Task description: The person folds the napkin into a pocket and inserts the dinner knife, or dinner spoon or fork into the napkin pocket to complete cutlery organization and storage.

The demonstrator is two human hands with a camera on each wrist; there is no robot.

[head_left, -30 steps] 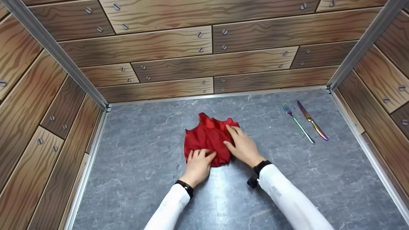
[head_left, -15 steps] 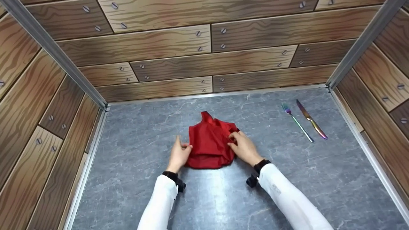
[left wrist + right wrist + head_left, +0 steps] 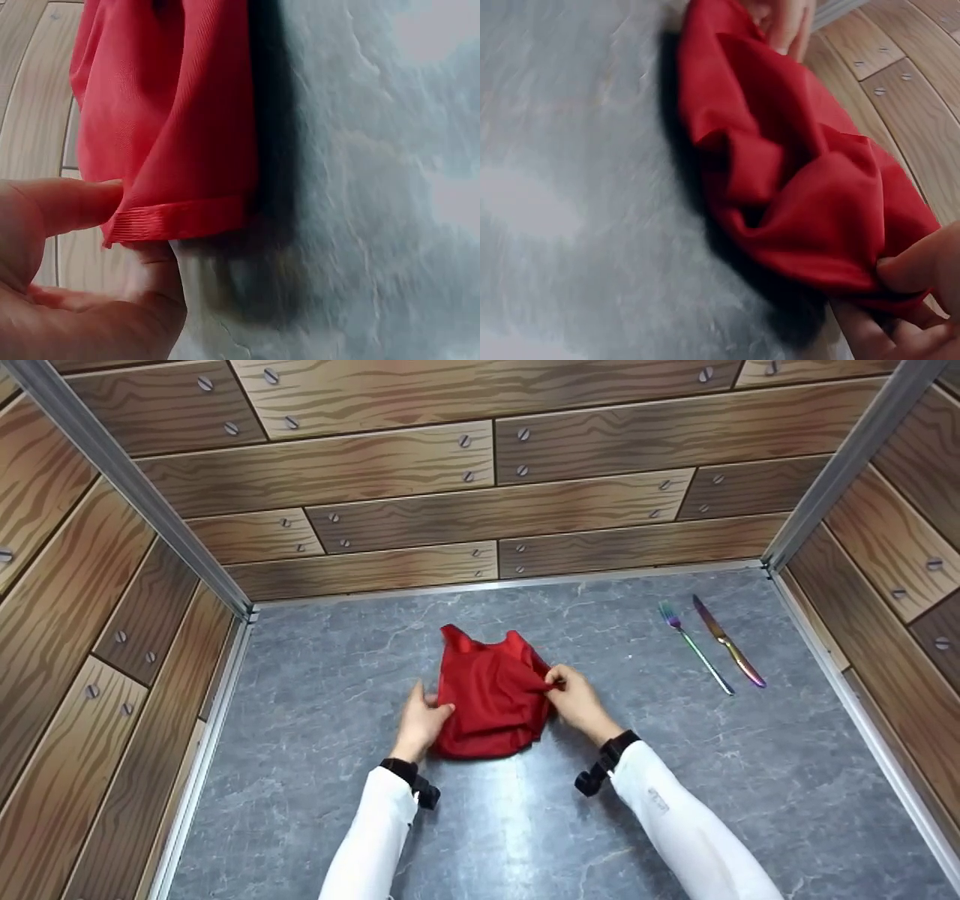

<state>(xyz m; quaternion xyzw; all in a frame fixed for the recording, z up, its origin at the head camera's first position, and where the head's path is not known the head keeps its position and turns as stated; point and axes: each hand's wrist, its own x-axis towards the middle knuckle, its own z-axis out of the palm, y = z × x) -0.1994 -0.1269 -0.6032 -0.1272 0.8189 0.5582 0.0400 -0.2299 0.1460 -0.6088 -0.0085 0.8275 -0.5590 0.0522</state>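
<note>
A crumpled red cloth (image 3: 491, 697) with a stitched hem lies on the grey tabletop, partly lifted at its sides. My left hand (image 3: 421, 725) pinches its left edge; in the left wrist view the thumb (image 3: 79, 204) is on top of the hem and a finger is beneath. At the cloth's right edge, my right hand (image 3: 581, 701) pinches the fabric between thumb and fingers. Loose folds of the cloth (image 3: 795, 187) sag between both hands in the right wrist view.
To the right on the marbled grey tabletop (image 3: 315, 675) lie an iridescent fork (image 3: 699, 651) and a matching knife (image 3: 727, 641), side by side. Wood-patterned panels (image 3: 390, 495) with metal edging wall in the back and both sides.
My left hand has gone from resting on the cloth's lower front to pinching its left edge. My right hand now pinches the right edge, and the cloth is more spread out.
</note>
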